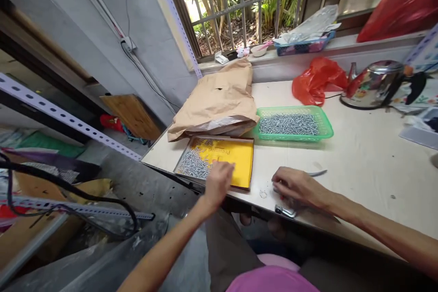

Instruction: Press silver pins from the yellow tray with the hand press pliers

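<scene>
My left hand (219, 182) hovers over the front of a shallow tray with a yellow bottom (243, 164). Its fingers are curled together and slightly blurred; whatever they pinch is hidden. Many small silvery metal pins (194, 164) lie heaped in the tray's left part, beside that hand. At the table's front edge my right hand (299, 186) is closed, with its fingers bent down over a small fixture, and what it grips cannot be made out. Just below it a shiny metal lever or clamp part (285, 211) sticks out at the edge.
A green plastic basket (326, 130) with more metal pins stands behind the tray, next to a brown paper sack (219, 96). Farther right are a red plastic bag (318, 80) and a steel kettle (372, 84). A thin curved strip (318, 173) lies beyond my right hand.
</scene>
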Demonstrator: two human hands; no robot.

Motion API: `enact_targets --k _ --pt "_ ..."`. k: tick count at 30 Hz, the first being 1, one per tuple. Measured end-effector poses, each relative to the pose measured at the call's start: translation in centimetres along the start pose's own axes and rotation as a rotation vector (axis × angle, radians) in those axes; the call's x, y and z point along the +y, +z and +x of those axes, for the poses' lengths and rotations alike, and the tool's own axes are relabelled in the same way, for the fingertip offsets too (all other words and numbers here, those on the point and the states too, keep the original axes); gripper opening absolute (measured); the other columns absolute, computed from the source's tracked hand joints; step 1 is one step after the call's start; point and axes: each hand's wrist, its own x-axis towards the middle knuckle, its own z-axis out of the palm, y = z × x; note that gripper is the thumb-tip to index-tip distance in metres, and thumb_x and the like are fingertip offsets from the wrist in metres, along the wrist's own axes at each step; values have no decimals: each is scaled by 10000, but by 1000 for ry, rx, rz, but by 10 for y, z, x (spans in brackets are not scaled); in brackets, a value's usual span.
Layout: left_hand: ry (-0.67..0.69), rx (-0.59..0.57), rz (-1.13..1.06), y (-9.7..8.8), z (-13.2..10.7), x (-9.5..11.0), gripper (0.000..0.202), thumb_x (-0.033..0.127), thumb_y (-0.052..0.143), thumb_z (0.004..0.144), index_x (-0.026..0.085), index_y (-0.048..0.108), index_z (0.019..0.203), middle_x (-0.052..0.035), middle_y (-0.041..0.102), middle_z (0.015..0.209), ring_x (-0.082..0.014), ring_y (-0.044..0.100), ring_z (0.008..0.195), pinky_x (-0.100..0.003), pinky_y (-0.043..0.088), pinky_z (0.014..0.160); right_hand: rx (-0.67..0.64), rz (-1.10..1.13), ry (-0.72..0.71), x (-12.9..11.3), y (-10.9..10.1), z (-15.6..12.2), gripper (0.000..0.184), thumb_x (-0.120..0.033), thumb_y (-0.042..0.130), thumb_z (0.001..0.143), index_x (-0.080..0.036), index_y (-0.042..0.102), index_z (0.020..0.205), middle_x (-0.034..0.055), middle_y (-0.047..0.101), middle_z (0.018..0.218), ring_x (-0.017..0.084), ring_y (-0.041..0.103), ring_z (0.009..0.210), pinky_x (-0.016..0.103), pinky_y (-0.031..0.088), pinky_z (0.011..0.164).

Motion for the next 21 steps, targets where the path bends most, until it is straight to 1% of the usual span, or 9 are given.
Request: enact_targets --k 1,3,5,7,10,11,13,18,21 --pt "-140 -14 88 -2 11 -26 263 222 428 948 164 678 1008 -98 667 916 -211 573 898 -345 477 823 114 8 21 2 -11 6 171 -245 445 931 -185 598 886 43 627 818 141 575 714 265 454 656" --pt "-345 -109 228 -3 29 -72 282 240 435 942 156 701 988 -111 658 938 -237 551 954 -350 458 846 337 -43 65 13 -37 22 146 -274 480 921 -197 602 904 37 639 814 147 585 702 272 467 646" --pt "-451 -250 301 -1 41 -103 293 238 438 933 151 714 978 -120 651 972 -246 536 1002 -337 444 855 504 -168 129 35 -63 41 147 -303 512 908 -204 620 930 42 653 840 165 597 722 297 476 673" --pt "-484 -368 351 3 49 -120 296 238 443 921 149 719 980 -126 643 1022 -248 526 1044 -321 433 863 579 -307 205 62 -84 59 178 -316 523 903 -194 645 947 66 664 879 197 609 789 335 478 741" --pt "-473 -442 390 10 56 -129 284 213 456 891 131 721 954 -150 636 1060 -261 532 1059 -322 426 861 520 -457 416 92 -98 70 267 -280 537 881 -131 654 1070 142 653 985 260 615 875 390 482 771" --pt "-460 -446 390 12 58 -131 282 197 453 881 123 720 938 -162 639 1054 -269 539 1051 -329 428 852 477 -458 455 95 -98 67 301 -267 534 880 -111 642 1114 162 639 1031 261 615 887 391 487 776" --pt "-421 -445 397 15 62 -135 297 190 430 876 120 714 930 -175 646 1034 -287 552 1034 -341 432 831 388 -415 417 89 -90 54 317 -251 491 907 -120 626 1163 153 619 1078 243 613 931 371 492 804" --pt "-344 -492 402 15 64 -151 271 221 442 838 147 700 879 -150 663 964 -278 583 960 -316 435 789 203 -213 363 36 -43 -10 285 -319 450 955 -186 649 1108 84 641 1005 190 629 877 329 504 792" --pt "-322 -434 383 10 67 -151 273 249 461 818 138 705 870 -156 658 970 -285 586 954 -320 440 781 133 -145 409 10 -21 -54 294 -321 416 973 -195 654 1090 79 636 1017 183 631 899 314 501 806"
